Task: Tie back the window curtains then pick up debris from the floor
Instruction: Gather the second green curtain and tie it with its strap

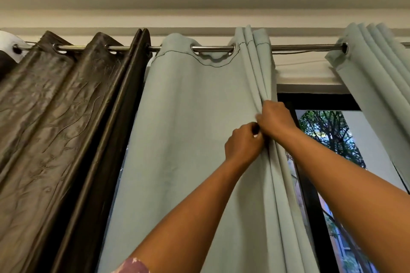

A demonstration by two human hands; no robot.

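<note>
A pale green curtain (190, 131) hangs by metal eyelets from a steel rod (301, 47). Its right edge is gathered into narrow folds. My right hand (276, 118) grips those folds high up, its fingers curled round the cloth. Just below and left of it, my left hand (244, 145) pinches the same bunch of folds, thumb against fingers. The two hands touch each other. A second pale green curtain (377, 77) hangs bunched at the far right of the rod. The floor is out of view.
A dark brown embossed curtain (55, 122) hangs on the same rod at the left. Between the green curtains a black-framed window (310, 206) shows trees outside. The ceiling and a white pelmet run above the rod.
</note>
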